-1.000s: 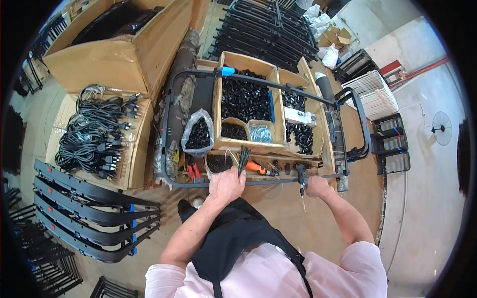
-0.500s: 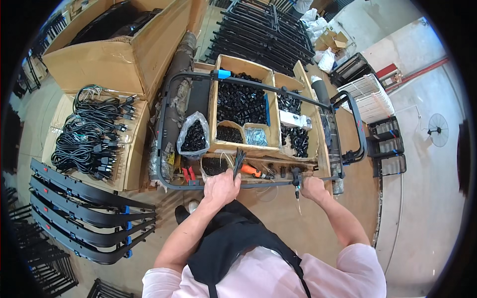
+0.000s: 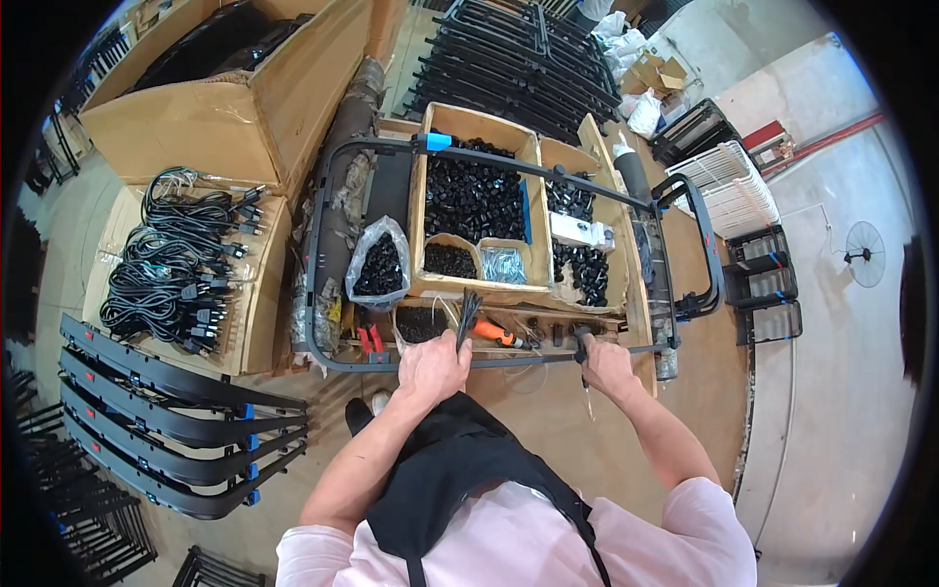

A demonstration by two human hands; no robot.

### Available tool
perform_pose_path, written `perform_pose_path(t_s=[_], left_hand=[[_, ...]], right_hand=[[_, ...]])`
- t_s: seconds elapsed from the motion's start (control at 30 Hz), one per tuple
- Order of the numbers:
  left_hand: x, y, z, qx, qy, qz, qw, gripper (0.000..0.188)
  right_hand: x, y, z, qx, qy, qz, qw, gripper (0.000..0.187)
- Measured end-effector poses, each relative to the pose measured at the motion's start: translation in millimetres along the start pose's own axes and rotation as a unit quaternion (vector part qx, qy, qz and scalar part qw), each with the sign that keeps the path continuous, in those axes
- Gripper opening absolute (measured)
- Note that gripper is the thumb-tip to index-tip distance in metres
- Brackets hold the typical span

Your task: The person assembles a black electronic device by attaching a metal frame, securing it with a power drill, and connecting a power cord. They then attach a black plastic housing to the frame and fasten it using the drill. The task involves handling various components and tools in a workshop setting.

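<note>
My left hand is closed around a bundle of thin black strips that look like cable ties, their ends sticking up over the near rail. The long black metal frame lies across the workbench in front of me. At its near rail, toward the right, my right hand wraps round a dark power screwdriver; a thin bit points down below the rail. Between the hands lies an orange-handled tool. Red-handled pliers rest left of my left hand.
A wooden box holds black plastic parts and silver pins; a clear bag of black parts stands beside it. Coiled power cords lie on a carton at left, above stacked black curved panels. Black frames are piled beyond.
My right hand has shifted slightly left from the near rail and closed round the screwdriver. My left hand stays nearly in place with the black strips.
</note>
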State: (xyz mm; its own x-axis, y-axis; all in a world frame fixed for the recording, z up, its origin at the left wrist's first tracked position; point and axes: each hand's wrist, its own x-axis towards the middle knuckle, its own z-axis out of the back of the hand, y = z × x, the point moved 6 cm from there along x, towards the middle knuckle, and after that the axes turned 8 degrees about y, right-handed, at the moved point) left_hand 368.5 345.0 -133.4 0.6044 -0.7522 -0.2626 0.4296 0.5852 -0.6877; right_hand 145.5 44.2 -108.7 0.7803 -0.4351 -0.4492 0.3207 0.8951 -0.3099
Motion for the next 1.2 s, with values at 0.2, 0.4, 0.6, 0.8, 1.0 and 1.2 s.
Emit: perform_pose_path(t_s=[0.2,0.4,0.6,0.8,1.0,1.2], left_hand=[[-1.1,0.8,2.8,0.010,0.000,0.001,1.000,0.044],[-1.2,3.6,-2.4,-0.004,-0.006,-0.001,1.000,0.042],[-3.4,-1.7,0.8,-0.012,-0.007,-0.009,1.000,0.043],[-2.7,1.0,-5.0,-0.001,-0.012,-0.013,1.000,0.043],[-2.6,0.4,-1.4,-0.003,-0.022,-0.009,1.000,0.043],[-5.1,-1.6,2.7,0.009,-0.001,0.001,1.000,0.045]], right_hand=[[-0.3,1.6,13.6,0.020,-0.001,-0.012,1.000,0.020],[-2.5,-3.4,-0.4,0.032,0.055,-0.043,0.997,0.021],[-4.4,-1.4,-10.6,-0.019,0.106,-0.031,0.994,0.025],[-0.7,-11.2,-25.3,-0.027,0.167,-0.024,0.985,0.039],[-7.1,1.1,-12.8,0.052,0.025,0.030,0.998,0.054],[7.9,0.6,0.0,0.087,0.148,-0.088,0.981,0.062]])
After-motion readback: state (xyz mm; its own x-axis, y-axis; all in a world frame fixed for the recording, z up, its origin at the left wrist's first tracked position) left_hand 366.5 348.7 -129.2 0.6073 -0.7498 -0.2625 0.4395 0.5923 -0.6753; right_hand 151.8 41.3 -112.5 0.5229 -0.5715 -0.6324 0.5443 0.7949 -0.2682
